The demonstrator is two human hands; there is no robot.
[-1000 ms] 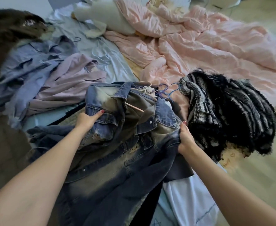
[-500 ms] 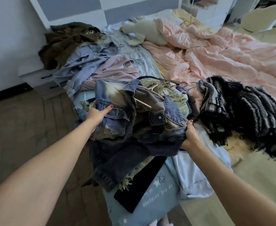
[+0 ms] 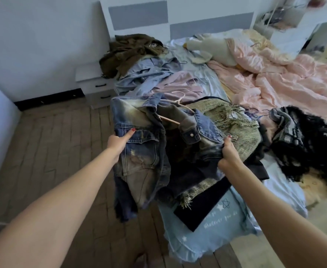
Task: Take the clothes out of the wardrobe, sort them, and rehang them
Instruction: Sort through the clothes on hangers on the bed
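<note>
Denim jacket point(image 3: 139, 151) now lifted clear of the bed pile, hanger point(image 3: 175, 105) still inside.
Left hand point(image 3: 118, 144) and right hand point(image 3: 227, 155) each pinch a front panel; green tweed garment point(image 3: 236, 128) exposed just beyond the right grip; likely ready for rehanging.

The denim jacket point(image 3: 139, 151) I gripped was blue, faded to a yellowish wash. Near the bed's foot edge lay a green fringed tweed garment point(image 3: 236, 128) and a black-and-white striped fuzzy one point(image 3: 303, 144). The quilt point(image 3: 284, 84) was pink.
</note>
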